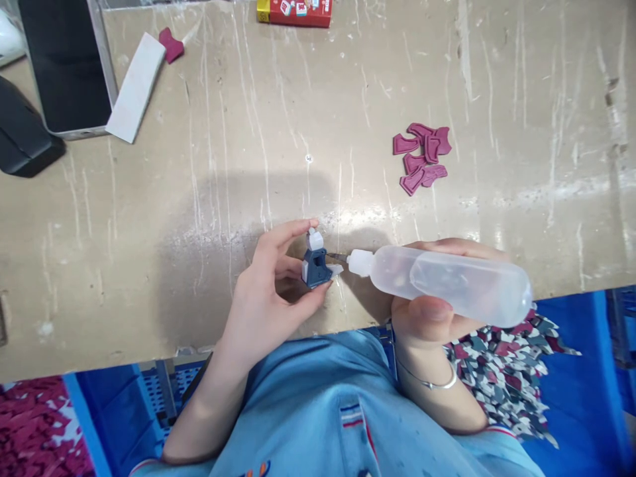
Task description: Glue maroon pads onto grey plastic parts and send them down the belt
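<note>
Between the thumb and fingers of my left hand (pixel 271 291) is a small dark blue and white plastic part (pixel 316 266), raised over the table near its front edge. My right hand (pixel 432 315) is wrapped around a translucent squeeze bottle (pixel 457 281), which lies tilted almost level. Its white cap and thin metal nozzle point left, and the nozzle tip is at the plastic part's right side. Whether the tip touches the part I cannot tell. Beyond my right hand lies a small pile of maroon plastic pieces (pixel 431 147).
At the far left are a smartphone (pixel 69 63), a white strip (pixel 136 89), a single maroon piece (pixel 171 46) and a black object (pixel 24 132). A red box (pixel 294 12) sits at the back of the scratched table (pixel 278 119). Blue crates (pixel 586 371) of loose pieces stand below the front edge.
</note>
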Demonstrator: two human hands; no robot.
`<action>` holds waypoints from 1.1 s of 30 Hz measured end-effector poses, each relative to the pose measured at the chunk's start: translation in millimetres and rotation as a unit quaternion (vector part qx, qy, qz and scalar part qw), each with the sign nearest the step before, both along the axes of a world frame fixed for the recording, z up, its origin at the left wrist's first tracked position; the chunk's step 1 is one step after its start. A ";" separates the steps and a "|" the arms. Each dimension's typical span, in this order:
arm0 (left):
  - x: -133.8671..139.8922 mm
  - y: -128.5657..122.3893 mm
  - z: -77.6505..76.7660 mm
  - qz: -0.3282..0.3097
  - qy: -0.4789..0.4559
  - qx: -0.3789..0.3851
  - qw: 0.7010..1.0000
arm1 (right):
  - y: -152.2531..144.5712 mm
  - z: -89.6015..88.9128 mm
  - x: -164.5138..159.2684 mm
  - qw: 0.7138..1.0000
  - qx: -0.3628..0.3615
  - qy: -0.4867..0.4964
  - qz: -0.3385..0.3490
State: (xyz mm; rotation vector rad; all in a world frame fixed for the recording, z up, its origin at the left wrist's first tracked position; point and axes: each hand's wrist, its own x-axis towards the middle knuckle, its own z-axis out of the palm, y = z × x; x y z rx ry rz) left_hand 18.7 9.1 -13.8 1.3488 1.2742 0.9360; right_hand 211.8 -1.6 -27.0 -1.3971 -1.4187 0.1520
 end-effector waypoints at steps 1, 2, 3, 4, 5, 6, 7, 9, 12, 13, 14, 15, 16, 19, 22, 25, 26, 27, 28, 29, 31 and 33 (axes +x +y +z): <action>0.0 -0.2 -0.4 0.000 -0.002 0.000 1.000 | -0.7 -0.8 0.1 1.000 -0.001 -0.003 -0.006; -0.1 -0.5 -1.0 -0.001 -0.003 0.001 1.000 | -1.8 -1.6 0.3 1.000 0.000 -0.003 -0.012; -0.2 -0.8 -1.6 -0.001 -0.003 0.001 1.000 | -3.1 -2.4 0.5 1.000 0.000 0.003 -0.015; -0.4 -1.1 -2.3 -0.001 -0.002 0.002 1.000 | -4.6 -3.2 0.8 1.000 -0.003 0.013 -0.014; -0.6 -1.3 -3.1 0.000 0.000 0.003 1.000 | -5.9 -3.7 1.4 1.000 -0.009 0.028 -0.010; -0.7 -1.5 -3.7 0.000 0.003 0.004 1.000 | -6.8 -4.1 2.6 0.999 -0.014 0.046 -0.007; -0.8 -1.7 -4.1 0.002 0.006 0.003 1.000 | -6.9 -4.3 4.5 0.998 -0.022 0.063 0.001; -0.5 -1.8 -3.6 0.002 0.012 -0.002 1.000 | -4.1 -4.0 11.3 0.994 -0.062 0.074 0.046; 1.5 -2.3 0.5 0.015 0.017 -0.019 1.000 | 7.1 -2.3 29.7 0.974 -0.139 0.069 0.166; 2.5 -2.6 2.5 0.022 0.018 -0.026 0.999 | 11.8 -1.6 37.6 0.963 -0.159 0.081 0.203; 3.4 -2.9 4.5 0.029 0.019 -0.032 0.999 | 16.4 -0.9 46.2 0.952 -0.170 0.104 0.231; 4.1 -3.2 6.4 0.034 0.018 -0.039 0.998 | 20.6 -0.4 55.2 0.942 -0.174 0.134 0.255; 4.5 -3.5 8.1 0.037 0.016 -0.044 0.998 | 23.9 0.1 64.5 0.929 -0.174 0.166 0.280; 3.7 -3.6 11.0 0.034 0.002 -0.059 0.998 | 26.6 0.8 89.8 0.887 -0.169 0.243 0.353; 1.6 -2.9 11.8 0.028 -0.024 -0.078 0.996 | 18.9 0.8 102.3 0.884 -0.151 0.271 0.349; 0.7 -2.1 12.1 0.030 -0.032 -0.091 0.995 | 15.8 0.4 98.7 0.942 -0.164 0.180 0.232; 0.8 -2.0 12.3 0.030 -0.031 -0.093 0.995 | 19.3 0.4 95.6 0.956 -0.178 0.130 0.193; 0.8 -1.9 12.5 0.030 -0.030 -0.094 0.995 | 25.5 0.8 92.7 0.964 -0.193 0.083 0.162; 0.8 -2.0 12.5 0.029 -0.030 -0.096 0.994 | 34.0 1.5 90.3 0.969 -0.205 0.036 0.134; 0.7 -2.2 12.5 0.028 -0.030 -0.098 0.994 | 44.0 2.5 88.9 0.970 -0.218 -0.015 0.104; -0.1 -2.9 11.8 0.028 -0.027 -0.100 0.994 | 63.8 5.0 89.0 0.960 -0.236 -0.143 0.046; -1.4 -3.7 10.5 0.028 -0.021 -0.101 0.994 | 77.3 7.3 91.4 0.933 -0.245 -0.264 0.026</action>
